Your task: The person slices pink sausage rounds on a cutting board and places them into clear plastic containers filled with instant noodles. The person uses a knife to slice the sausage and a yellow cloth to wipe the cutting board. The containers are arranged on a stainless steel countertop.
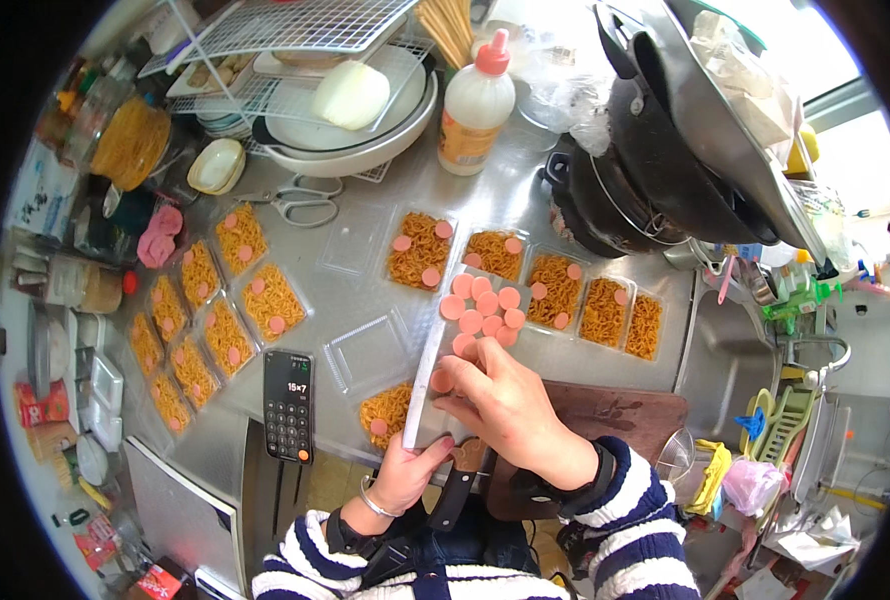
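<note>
A broad-bladed kitchen knife (427,425) lies flat in the air over the counter, its black handle (454,497) pointing toward me. My left hand (405,478) is closed on the base of the blade, thumb on top. Several round pink sausage slices (481,306) rest on the far part of the blade. Above the near part, my right hand (510,410) pinches a sausage slice (442,381) between thumb and fingers. Just left of the blade, a clear tray of noodles (385,408) bears a slice. Beyond the knife stand more noodle trays (555,287), most topped with slices.
More filled trays (227,335) cover the counter's left. A phone (289,405) shows a calculator. Scissors (303,202), a red-capped bottle (477,105) and dark pans (655,150) stand farther back. A wooden cutting board (615,415) lies under my right forearm; a sink (730,340) is at right.
</note>
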A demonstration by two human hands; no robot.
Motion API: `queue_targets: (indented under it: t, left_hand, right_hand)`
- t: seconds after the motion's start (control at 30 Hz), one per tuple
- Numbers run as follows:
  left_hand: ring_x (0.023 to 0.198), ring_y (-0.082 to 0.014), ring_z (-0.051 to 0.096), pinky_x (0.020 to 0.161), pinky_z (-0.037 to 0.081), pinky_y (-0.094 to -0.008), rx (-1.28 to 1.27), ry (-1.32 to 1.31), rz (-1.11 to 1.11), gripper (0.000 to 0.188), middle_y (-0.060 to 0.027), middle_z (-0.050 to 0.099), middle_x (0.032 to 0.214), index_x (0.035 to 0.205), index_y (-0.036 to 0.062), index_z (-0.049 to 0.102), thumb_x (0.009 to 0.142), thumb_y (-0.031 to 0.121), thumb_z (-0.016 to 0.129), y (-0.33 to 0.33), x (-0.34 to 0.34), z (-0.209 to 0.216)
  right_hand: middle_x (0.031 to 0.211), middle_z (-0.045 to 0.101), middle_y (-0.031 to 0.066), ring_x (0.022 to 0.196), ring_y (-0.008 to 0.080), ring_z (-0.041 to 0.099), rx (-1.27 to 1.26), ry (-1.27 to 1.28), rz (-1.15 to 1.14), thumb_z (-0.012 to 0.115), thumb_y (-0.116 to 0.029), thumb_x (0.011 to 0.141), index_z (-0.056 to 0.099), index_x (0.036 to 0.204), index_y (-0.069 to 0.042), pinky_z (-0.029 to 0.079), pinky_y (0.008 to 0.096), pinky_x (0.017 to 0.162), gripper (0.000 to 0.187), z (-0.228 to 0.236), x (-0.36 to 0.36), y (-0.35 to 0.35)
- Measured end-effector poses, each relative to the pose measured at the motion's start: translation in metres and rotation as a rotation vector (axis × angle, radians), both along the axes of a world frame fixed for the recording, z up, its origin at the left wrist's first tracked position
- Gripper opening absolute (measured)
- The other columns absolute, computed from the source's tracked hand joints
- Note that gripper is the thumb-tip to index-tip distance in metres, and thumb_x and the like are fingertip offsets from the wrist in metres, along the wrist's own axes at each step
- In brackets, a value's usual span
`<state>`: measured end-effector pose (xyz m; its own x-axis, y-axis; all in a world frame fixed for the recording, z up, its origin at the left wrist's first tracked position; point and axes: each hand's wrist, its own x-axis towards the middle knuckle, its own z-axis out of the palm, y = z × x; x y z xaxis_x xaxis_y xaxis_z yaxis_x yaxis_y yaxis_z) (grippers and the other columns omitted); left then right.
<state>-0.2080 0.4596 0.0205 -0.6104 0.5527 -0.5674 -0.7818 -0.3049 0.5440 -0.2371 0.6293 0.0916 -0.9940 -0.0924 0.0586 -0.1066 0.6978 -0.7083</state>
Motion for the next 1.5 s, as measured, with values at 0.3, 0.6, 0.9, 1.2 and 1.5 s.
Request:
queue_targets:
  t: [0.3,0.6,0.9,1.2,1.5]
  left_hand:
    - [0.081,-0.0086,0.057,0.071,0.046,-0.0244,-0.107,0.159,-0.142,0.015,-0.0003,0.061,0.089,0.101,0.0017,0.058,0.087,0.004,0.057,-0.002,0.009,-0.012]
    - [0.069,-0.0073,0.052,0.058,0.041,-0.0223,-0.045,0.027,0.108,0.014,0.0011,0.058,0.084,0.101,0.0034,0.057,0.087,0.004,0.057,0.001,0.005,-0.009]
    - [0.093,-0.0168,0.059,0.077,0.049,-0.0327,0.061,0.046,0.135,0.029,-0.0041,0.06,0.101,0.112,0.0075,0.052,0.085,0.0,0.058,-0.008,-0.002,-0.017]
    - [0.086,-0.0149,0.058,0.071,0.049,-0.031,0.014,0.025,0.029,0.023,-0.0016,0.06,0.094,0.106,0.0095,0.054,0.085,0.001,0.059,-0.003,-0.002,-0.02]
    - [0.081,-0.0118,0.056,0.068,0.047,-0.0273,-0.023,0.007,-0.005,0.023,0.0,0.058,0.092,0.105,0.01,0.054,0.085,0.001,0.058,0.003,0.001,-0.013]
  right_hand:
    - [0.085,0.053,0.0103,0.073,0.0286,0.053,0.226,0.194,0.019,0.064,-0.005,0.071,0.057,0.09,-0.004,0.046,0.0366,0.061,0.021,-0.019,-0.005,-0.01]
    - [0.084,0.058,0.0119,0.076,0.0278,0.058,-0.071,0.098,0.038,0.062,0.001,0.075,0.06,0.096,-0.002,0.048,0.0329,0.065,0.022,-0.016,-0.007,0.017]
    - [0.079,0.064,0.0119,0.068,0.0212,0.062,0.077,-0.113,-0.832,0.067,-0.003,0.076,0.066,0.084,-0.001,0.048,0.0277,0.059,0.009,-0.055,0.07,0.153]
    - [0.082,0.057,0.0081,0.076,0.0275,0.055,0.475,0.271,-0.617,0.063,-0.001,0.07,0.063,0.084,-0.006,0.046,0.0361,0.063,0.014,-0.113,0.074,0.174]
    - [0.085,0.058,0.0091,0.08,0.029,0.052,0.48,0.196,-0.461,0.059,0.002,0.067,0.062,0.087,-0.004,0.045,0.0378,0.071,0.021,-0.103,0.079,0.176]
